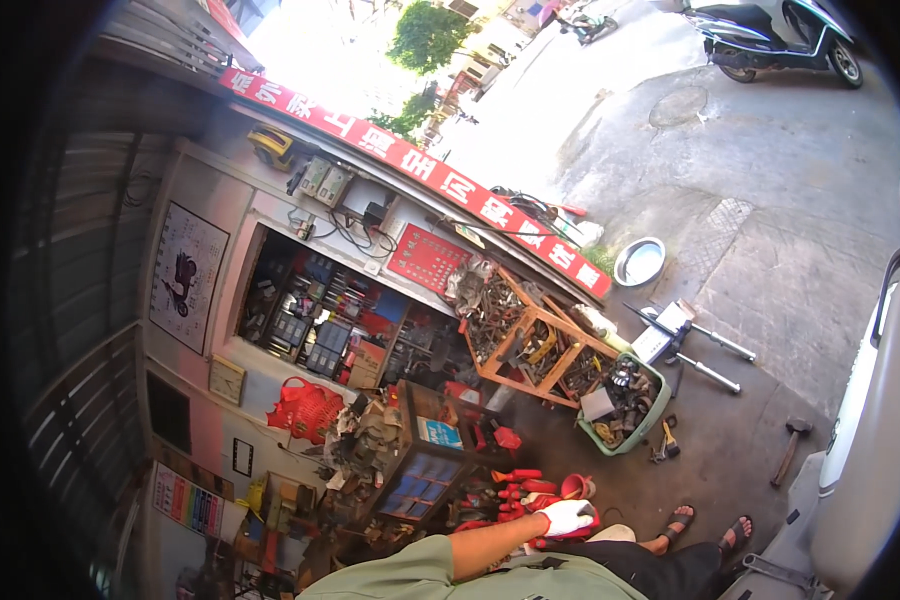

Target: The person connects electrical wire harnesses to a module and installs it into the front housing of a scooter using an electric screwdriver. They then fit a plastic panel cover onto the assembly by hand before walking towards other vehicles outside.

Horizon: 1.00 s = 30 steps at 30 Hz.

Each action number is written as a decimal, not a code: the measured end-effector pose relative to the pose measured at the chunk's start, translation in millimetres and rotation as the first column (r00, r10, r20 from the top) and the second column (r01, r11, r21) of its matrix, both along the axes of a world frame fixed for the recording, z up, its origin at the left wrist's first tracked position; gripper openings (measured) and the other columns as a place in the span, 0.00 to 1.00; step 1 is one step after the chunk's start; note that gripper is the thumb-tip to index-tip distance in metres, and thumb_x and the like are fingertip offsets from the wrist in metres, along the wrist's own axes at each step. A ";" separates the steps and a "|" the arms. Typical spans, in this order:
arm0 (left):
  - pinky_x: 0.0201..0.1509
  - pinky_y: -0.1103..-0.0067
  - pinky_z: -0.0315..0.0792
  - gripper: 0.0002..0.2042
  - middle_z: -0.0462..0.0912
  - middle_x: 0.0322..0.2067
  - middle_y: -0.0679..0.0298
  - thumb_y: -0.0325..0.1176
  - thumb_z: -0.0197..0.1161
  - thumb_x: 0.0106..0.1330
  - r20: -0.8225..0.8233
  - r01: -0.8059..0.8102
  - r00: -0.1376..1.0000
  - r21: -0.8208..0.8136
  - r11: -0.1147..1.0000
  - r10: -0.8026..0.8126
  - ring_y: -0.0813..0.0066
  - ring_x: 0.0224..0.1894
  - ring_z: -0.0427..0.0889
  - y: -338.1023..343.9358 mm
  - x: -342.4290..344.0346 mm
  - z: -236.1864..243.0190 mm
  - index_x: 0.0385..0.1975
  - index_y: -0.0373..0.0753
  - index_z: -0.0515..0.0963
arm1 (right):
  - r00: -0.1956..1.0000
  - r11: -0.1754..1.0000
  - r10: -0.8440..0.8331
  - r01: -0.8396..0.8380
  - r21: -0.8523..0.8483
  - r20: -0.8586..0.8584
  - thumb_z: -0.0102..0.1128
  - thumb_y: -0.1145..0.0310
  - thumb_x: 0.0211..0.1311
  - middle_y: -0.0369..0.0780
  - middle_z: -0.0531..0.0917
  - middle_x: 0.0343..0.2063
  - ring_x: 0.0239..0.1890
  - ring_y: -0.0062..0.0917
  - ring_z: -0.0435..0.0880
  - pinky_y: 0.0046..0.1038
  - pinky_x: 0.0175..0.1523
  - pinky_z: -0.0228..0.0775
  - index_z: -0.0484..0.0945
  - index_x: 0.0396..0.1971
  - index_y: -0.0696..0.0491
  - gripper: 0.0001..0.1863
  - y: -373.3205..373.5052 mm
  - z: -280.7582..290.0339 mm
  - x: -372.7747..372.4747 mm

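My left hand (565, 516) wears a white glove and reaches out from a green sleeve at the lower edge. It lies on a heap of red tools and parts (515, 490) on the ground, beside a red funnel (575, 486). Whether the fingers grip one of the red pieces is hidden. My right hand is out of sight. My two sandalled feet (705, 527) rest on the concrete just beyond the hand.
A wooden rack of metal parts (530, 340) and a green basket of scrap (630, 402) stand ahead. Nearby are a small drawer cabinet (425, 465), a hammer (790, 447), two fork tubes (705, 355), a metal bowl (640, 262) and a white scooter (875, 420).
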<state>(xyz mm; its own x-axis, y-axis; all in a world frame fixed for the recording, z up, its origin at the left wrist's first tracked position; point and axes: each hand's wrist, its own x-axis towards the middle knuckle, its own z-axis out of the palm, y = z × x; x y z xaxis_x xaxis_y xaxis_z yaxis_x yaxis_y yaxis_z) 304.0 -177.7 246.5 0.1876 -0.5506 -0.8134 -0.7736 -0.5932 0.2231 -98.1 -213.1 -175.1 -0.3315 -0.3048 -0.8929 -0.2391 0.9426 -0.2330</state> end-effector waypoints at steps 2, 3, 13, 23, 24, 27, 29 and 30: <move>0.66 0.66 0.68 0.23 0.81 0.56 0.50 0.49 0.51 0.74 -0.011 0.002 1.000 0.005 1.000 -0.002 0.52 0.60 0.78 -10.9 -9.3 0.6 0.58 0.38 0.75 | 1.000 1.000 -0.004 0.004 -0.004 0.009 0.59 0.57 0.67 0.44 0.86 0.38 0.37 0.37 0.85 0.43 0.38 0.78 0.81 0.48 0.57 0.19 -1.9 0.2 -1.3; 0.66 0.66 0.68 0.23 0.81 0.56 0.50 0.49 0.51 0.74 -0.024 0.011 1.000 0.000 1.000 -0.011 0.52 0.60 0.78 -16.1 -9.6 2.3 0.58 0.38 0.75 | 1.000 1.000 -0.002 0.002 -0.008 0.010 0.59 0.58 0.67 0.44 0.86 0.38 0.37 0.37 0.85 0.43 0.38 0.78 0.81 0.48 0.57 0.19 -2.9 0.7 -5.2; 0.62 0.66 0.73 0.20 0.84 0.49 0.51 0.47 0.56 0.71 -0.040 -0.097 0.995 -0.202 0.975 0.091 0.52 0.55 0.82 13.8 -1.5 -7.2 0.52 0.37 0.78 | 0.983 0.989 0.131 -0.122 -0.079 0.129 0.58 0.59 0.68 0.44 0.86 0.38 0.37 0.37 0.84 0.42 0.36 0.78 0.81 0.46 0.56 0.17 -23.4 63.0 -19.2; 0.61 0.66 0.74 0.22 0.84 0.51 0.50 0.48 0.60 0.66 -0.128 -0.325 0.945 -0.323 0.889 0.299 0.52 0.55 0.82 52.5 53.6 -71.0 0.51 0.38 0.81 | 0.871 0.925 0.325 -0.211 -0.316 0.368 0.58 0.61 0.68 0.44 0.85 0.38 0.36 0.37 0.84 0.41 0.34 0.78 0.81 0.45 0.55 0.14 -104.6 80.0 -58.8; 0.61 0.65 0.74 0.22 0.85 0.51 0.50 0.49 0.60 0.66 -0.157 -0.325 0.945 -0.353 0.878 0.287 0.52 0.55 0.82 28.4 61.0 -80.7 0.51 0.38 0.81 | 0.861 0.906 0.335 -0.184 -0.381 0.381 0.58 0.61 0.68 0.44 0.85 0.38 0.36 0.37 0.84 0.40 0.34 0.78 0.81 0.45 0.55 0.14 -134.4 78.7 -74.5; 0.61 0.65 0.74 0.25 0.84 0.51 0.48 0.51 0.62 0.64 -0.086 -0.550 0.830 -0.280 0.787 0.550 0.50 0.56 0.82 139.3 82.8 -97.3 0.51 0.37 0.81 | 0.851 0.973 0.225 -0.222 -0.063 0.475 0.55 0.64 0.69 0.44 0.85 0.40 0.36 0.36 0.84 0.38 0.36 0.77 0.78 0.49 0.56 0.14 -124.4 196.3 64.8; 0.61 0.64 0.74 0.25 0.84 0.51 0.48 0.50 0.63 0.63 -0.153 -0.565 0.823 -0.309 0.765 0.547 0.50 0.56 0.82 110.6 92.1 -108.7 0.52 0.36 0.81 | 0.790 0.963 0.268 -0.199 -0.183 0.552 0.54 0.61 0.70 0.47 0.85 0.35 0.34 0.42 0.86 0.51 0.36 0.78 0.76 0.53 0.57 0.18 -164.6 221.6 75.5; 0.61 0.65 0.74 0.26 0.84 0.51 0.48 0.50 0.63 0.64 -0.181 -0.590 0.807 -0.295 0.751 0.562 0.51 0.56 0.82 98.2 94.2 -108.0 0.52 0.35 0.81 | 0.809 0.954 0.290 -0.204 -0.217 0.511 0.49 0.68 0.72 0.46 0.82 0.34 0.29 0.42 0.84 0.49 0.31 0.80 0.70 0.54 0.54 0.14 -176.7 237.7 92.4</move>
<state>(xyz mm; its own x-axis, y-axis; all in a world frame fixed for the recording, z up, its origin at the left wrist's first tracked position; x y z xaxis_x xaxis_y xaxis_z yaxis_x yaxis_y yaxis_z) 398.2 -79.5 138.4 0.5003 -0.5892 -0.6345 -0.2808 -0.8036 0.5248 -5.7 -389.9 62.6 0.2857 -0.4507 -0.8457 -0.2578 0.8138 -0.5208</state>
